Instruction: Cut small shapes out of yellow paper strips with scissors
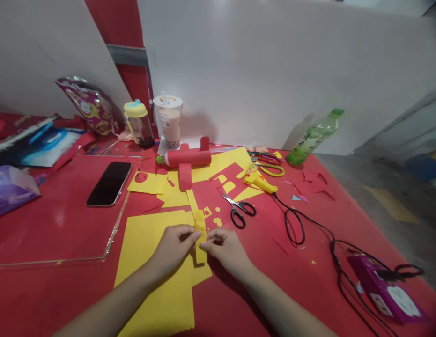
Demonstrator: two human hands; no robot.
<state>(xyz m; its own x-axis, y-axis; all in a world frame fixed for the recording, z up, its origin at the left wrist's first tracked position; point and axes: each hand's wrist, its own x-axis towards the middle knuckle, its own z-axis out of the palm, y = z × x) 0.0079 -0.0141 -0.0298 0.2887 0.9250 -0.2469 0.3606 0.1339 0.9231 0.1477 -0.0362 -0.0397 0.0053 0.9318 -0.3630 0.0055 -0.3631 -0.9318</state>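
A narrow yellow paper strip [201, 255] stands nearly lengthwise between my hands, its upper end looking folded over. My left hand [175, 243] pinches the strip from the left, thumb on its face. From the right, my right hand [226, 248] pinches its edge with thumb and curled fingers. Beneath my left hand lie large yellow paper sheets [154, 285]. Black-handled scissors [239, 208] rest beyond my right hand, blades partly open. Farther back lies a bottle wrapped in red paper [188, 158], with red paper pieces attached like wings and a tail.
A yellow glue gun [258, 180] trails a black cord to a purple power strip [386, 290] at right. A green bottle [312, 138], a bubble tea cup [170, 121] and a yellow-lidded bottle [139, 124] stand at the back. A phone [109, 184] lies left, among paper scraps.
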